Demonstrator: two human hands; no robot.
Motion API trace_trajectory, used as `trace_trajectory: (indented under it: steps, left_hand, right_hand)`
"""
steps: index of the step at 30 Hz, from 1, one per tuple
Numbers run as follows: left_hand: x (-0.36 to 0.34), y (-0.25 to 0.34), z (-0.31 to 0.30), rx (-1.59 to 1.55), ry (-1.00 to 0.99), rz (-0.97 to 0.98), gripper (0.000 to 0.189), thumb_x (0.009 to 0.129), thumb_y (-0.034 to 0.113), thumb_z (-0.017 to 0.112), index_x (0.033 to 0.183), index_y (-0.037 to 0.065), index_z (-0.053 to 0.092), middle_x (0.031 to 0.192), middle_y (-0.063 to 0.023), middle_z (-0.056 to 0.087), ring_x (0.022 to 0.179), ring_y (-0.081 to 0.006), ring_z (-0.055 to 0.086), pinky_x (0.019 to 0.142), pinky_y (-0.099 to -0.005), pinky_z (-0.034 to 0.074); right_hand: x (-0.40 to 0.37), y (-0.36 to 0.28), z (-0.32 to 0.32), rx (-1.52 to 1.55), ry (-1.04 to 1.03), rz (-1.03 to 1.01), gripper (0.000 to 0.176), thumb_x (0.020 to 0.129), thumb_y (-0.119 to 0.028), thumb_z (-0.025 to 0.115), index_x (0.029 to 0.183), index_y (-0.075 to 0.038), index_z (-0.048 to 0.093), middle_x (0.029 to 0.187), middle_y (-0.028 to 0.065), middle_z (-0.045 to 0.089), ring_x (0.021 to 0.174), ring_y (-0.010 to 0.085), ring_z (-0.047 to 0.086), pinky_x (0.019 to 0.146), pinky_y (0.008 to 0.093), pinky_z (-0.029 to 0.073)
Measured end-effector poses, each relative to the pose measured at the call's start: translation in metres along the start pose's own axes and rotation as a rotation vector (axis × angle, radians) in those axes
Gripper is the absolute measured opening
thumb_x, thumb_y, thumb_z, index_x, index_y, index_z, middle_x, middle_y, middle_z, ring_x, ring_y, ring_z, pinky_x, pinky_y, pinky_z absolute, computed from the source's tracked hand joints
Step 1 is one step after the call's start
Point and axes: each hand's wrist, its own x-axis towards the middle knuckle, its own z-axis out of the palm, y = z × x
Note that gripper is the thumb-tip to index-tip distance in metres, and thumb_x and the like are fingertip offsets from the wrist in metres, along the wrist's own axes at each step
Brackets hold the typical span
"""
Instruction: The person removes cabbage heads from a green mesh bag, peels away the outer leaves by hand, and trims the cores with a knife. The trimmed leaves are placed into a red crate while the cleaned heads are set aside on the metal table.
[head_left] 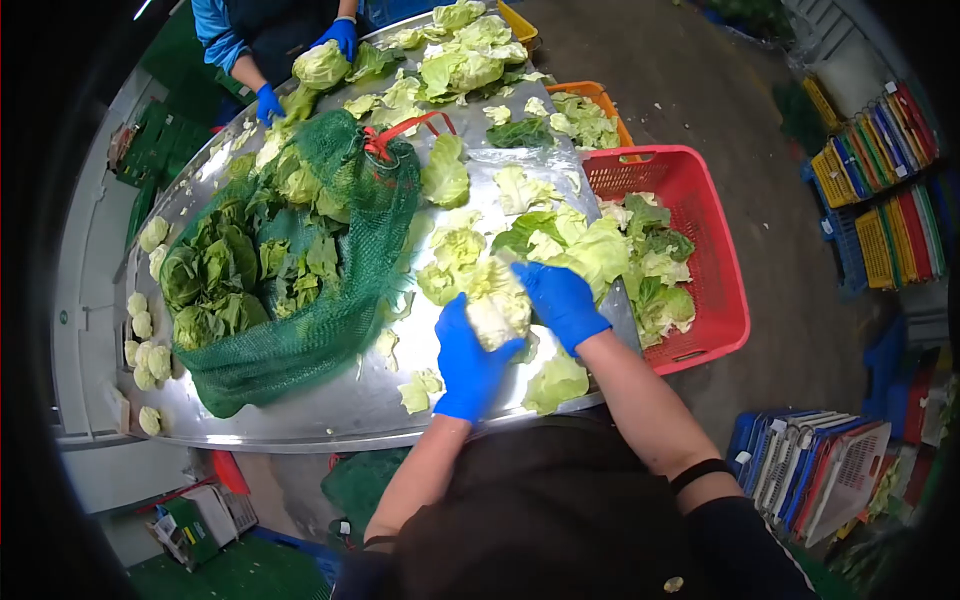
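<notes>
The left hand (472, 365), in a blue glove, is curled around the near side of a pale cabbage head (498, 312), with its thumb and fingers apart. The right hand (562, 303), in a blue glove too, has its fingertips at the far right side of the cabbage head. It is a bit blurry there, so I cannot tell if those fingers pinch a leaf. The cabbage head is between the two hands, over a shiny metal table (340, 410).

Big green leaves (592, 248) lie just past the right hand, and one loose leaf (555, 383) lies below it. To the right, a red crate (715, 255) at the table's edge has more leaves in it. An orange crate (610, 102) with leaves is behind it.

To the left, a green net bag (392, 215) with a red strap (374, 143) lies open on the table, with dark green cabbages (212, 265) inside. Small pale cabbages (145, 325) sit along the table's left edge.

Across the table, another person's blue-gloved hands (342, 36) are by a green cabbage (321, 66), next to a big leaf pile (465, 65). On the floor at the right stand stacked flat crates (800, 470).
</notes>
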Motion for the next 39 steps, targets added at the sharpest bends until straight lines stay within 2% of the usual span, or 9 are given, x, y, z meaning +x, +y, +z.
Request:
trace_trajectory:
  steps: [9,14,17,22,27,30,33,36,39]
  left_hand:
    - [-0.025,0.014,-0.055,-0.479,-0.019,0.130,0.101,0.054,0.016,0.090,0.138,0.005,0.033,0.132,-0.0101,0.042,0.120,-0.0231,0.046,0.101,-0.0369,0.042]
    - [-0.013,0.019,-0.051,-0.472,0.178,0.063,0.099,0.054,0.012,0.089,0.137,0.004,0.035,0.134,-0.0099,0.042,0.119,-0.0230,0.046,0.100,-0.0368,0.042]
    - [-0.004,0.027,-0.047,-0.262,0.252,0.177,0.097,0.055,0.011,0.089,0.136,0.003,0.037,0.130,-0.0101,0.044,0.115,-0.0221,0.048,0.097,-0.0345,0.043]
    - [-0.002,0.019,-0.052,-0.368,0.243,0.067,0.097,0.055,0.012,0.089,0.136,0.003,0.037,0.129,-0.0116,0.045,0.113,-0.0214,0.050,0.097,-0.0350,0.044]
    - [-0.003,0.003,-0.062,-0.973,0.039,-0.314,0.076,0.067,0.009,0.078,0.134,-0.001,0.042,0.124,-0.0129,0.052,0.113,-0.0239,0.053,0.098,-0.0350,0.043]
    - [-0.005,-0.002,-0.061,-1.287,-0.023,-0.479,0.071,0.071,0.008,0.074,0.133,-0.001,0.043,0.122,-0.0140,0.054,0.113,-0.0229,0.054,0.098,-0.0350,0.044]
    - [-0.004,0.020,-0.060,-1.003,0.020,-0.335,0.077,0.066,0.011,0.080,0.133,-0.001,0.042,0.122,-0.0143,0.054,0.111,-0.0231,0.054,0.097,-0.0349,0.044]
    - [-0.005,0.029,-0.053,-0.830,0.100,-0.233,0.087,0.060,0.013,0.086,0.132,0.000,0.041,0.120,-0.0145,0.053,0.110,-0.0233,0.054,0.096,-0.0349,0.044]
    - [-0.006,0.021,-0.054,-0.774,0.128,-0.198,0.092,0.056,0.015,0.089,0.132,0.000,0.041,0.119,-0.0145,0.053,0.109,-0.0232,0.054,0.094,-0.0343,0.046]
  right_hand:
    - [0.022,0.061,-0.025,-0.033,0.439,0.073,0.035,0.081,-0.038,0.064,0.085,-0.003,0.063,0.080,0.0198,0.065,0.075,0.0374,0.063,0.067,0.0440,0.050]
    - [-0.032,-0.025,-0.060,-0.053,0.074,0.196,0.097,0.077,-0.060,0.063,0.141,0.005,0.029,0.072,0.0202,0.063,0.060,0.0315,0.063,0.053,0.0402,0.049]
    - [-0.059,-0.053,-0.042,0.102,-0.071,-0.026,0.092,0.075,-0.061,0.064,0.136,0.003,0.039,0.070,0.0199,0.063,0.063,0.0299,0.064,0.056,0.0378,0.050]
    - [-0.054,-0.033,-0.026,0.649,-0.130,-0.145,0.053,0.082,-0.031,0.067,0.123,0.000,0.056,0.077,0.0090,0.065,0.067,0.0145,0.063,0.061,0.0296,0.051]
    - [-0.036,-0.005,-0.069,0.864,-0.430,0.171,0.032,0.078,-0.008,0.057,0.108,-0.007,0.067,0.084,0.0035,0.065,0.066,0.0075,0.058,0.060,0.0255,0.051]
    - [-0.034,-0.007,-0.083,-0.100,0.052,-0.043,0.041,0.081,-0.028,0.067,0.117,-0.009,0.063,0.074,0.0108,0.068,0.060,0.0150,0.063,0.058,0.0302,0.051]
    - [-0.039,-0.027,-0.059,0.418,-0.014,-0.100,0.063,0.078,-0.050,0.070,0.124,-0.009,0.057,0.061,0.0115,0.063,0.056,0.0204,0.063,0.058,0.0332,0.050]
    - [-0.055,-0.072,-0.060,0.024,-0.038,-0.169,0.066,0.075,-0.050,0.070,0.122,-0.006,0.057,0.065,0.0137,0.063,0.061,0.0236,0.064,0.059,0.0337,0.049]
    - [-0.047,-0.057,-0.049,0.163,-0.088,-0.258,0.062,0.075,-0.045,0.072,0.119,-0.004,0.059,0.068,0.0124,0.063,0.063,0.0227,0.063,0.060,0.0334,0.049]
